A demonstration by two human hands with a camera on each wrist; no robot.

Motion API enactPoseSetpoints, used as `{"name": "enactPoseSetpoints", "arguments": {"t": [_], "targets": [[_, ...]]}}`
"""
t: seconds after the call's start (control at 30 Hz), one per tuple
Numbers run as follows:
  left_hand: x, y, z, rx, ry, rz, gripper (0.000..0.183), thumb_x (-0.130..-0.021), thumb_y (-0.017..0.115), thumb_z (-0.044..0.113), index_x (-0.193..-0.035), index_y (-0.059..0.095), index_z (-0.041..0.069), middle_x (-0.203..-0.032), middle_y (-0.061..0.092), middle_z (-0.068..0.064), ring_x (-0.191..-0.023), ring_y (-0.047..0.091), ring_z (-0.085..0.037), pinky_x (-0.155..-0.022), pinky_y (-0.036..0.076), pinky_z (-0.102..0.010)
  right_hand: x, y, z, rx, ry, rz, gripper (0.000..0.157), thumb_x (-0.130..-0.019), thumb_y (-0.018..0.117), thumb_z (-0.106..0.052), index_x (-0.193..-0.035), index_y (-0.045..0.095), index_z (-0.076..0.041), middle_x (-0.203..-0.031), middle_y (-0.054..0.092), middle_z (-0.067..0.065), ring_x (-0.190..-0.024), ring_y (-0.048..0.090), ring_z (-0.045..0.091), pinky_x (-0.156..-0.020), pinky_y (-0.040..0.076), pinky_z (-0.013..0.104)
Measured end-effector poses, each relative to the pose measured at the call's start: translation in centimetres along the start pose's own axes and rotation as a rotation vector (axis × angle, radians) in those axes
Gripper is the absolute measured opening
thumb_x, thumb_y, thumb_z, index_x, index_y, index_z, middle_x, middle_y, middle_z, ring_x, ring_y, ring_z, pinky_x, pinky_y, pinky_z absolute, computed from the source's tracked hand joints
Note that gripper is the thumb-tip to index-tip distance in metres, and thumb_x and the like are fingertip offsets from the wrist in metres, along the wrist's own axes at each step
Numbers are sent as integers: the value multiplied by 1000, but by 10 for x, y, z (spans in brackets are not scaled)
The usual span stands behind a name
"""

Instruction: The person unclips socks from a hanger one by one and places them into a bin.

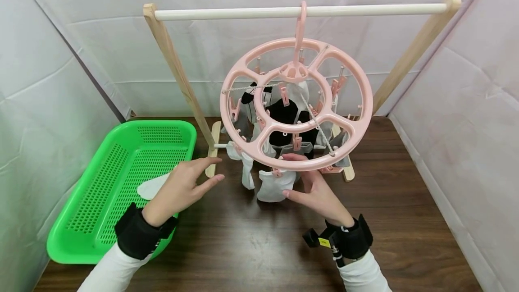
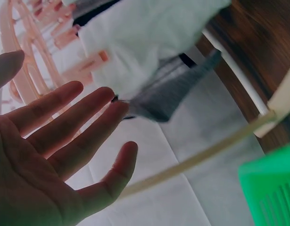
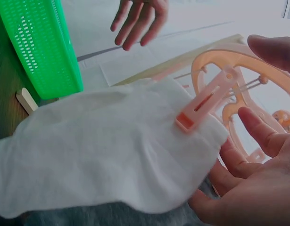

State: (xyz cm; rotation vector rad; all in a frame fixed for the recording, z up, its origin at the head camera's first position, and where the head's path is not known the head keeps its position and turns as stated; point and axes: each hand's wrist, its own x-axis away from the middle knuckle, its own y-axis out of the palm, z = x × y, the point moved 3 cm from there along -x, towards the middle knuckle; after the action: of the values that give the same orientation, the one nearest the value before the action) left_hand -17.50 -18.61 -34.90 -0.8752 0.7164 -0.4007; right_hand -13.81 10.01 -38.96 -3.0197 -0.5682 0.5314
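A pink round clip hanger hangs from a white rod, with several white, grey and black socks clipped below it. At its front edge a white sock hangs from a pink clip. My right hand is beside this sock, fingers loosely extended; some fingertips are partly hidden behind the sock's edge in the right wrist view, so contact is hard to judge. My left hand hovers empty, fingers spread, between the hanger and a green basket. Partly behind it, another white sock lies in the basket.
The white rod rests on wooden side posts with feet on the brown table. Pale fabric walls enclose the back and sides. A black wrist strap with a small camera is on the right wrist.
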Motion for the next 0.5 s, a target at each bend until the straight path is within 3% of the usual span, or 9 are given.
{"name": "enactPoseSetpoints", "arguments": {"t": [0.13,0.23,0.37,0.5], "targets": [[-9,8,7,23,69,24,35,-88,72,19,-117,64,1,-99,70,-8,-67,59,-13,-65,48,-33,-5,2,2,-37,23,1,69,-85,67,10,-144,35,-3,-147,34,18,-138,28,26,-111,20,37],[-15,15,12,31,110,28,35,-86,74,17,-116,64,2,-97,70,-7,-74,64,-15,-68,50,-34,-9,3,2,-17,23,-5,66,-85,67,9,-143,37,-4,-146,35,20,-137,30,28,-110,22,38],[-19,26,17,42,134,4,34,-85,75,15,-114,64,1,-103,70,-8,-89,67,-19,-75,52,-36,-14,5,4,25,25,-27,62,-87,68,5,-142,40,-4,-144,40,16,-135,34,26,-108,26,37],[-20,38,22,68,135,-24,34,-85,76,14,-114,63,1,-103,69,-8,-89,66,-18,-75,51,-35,-18,7,4,12,48,-41,56,-88,67,3,-139,43,-2,-140,44,11,-131,38,24,-107,25,43]]}}
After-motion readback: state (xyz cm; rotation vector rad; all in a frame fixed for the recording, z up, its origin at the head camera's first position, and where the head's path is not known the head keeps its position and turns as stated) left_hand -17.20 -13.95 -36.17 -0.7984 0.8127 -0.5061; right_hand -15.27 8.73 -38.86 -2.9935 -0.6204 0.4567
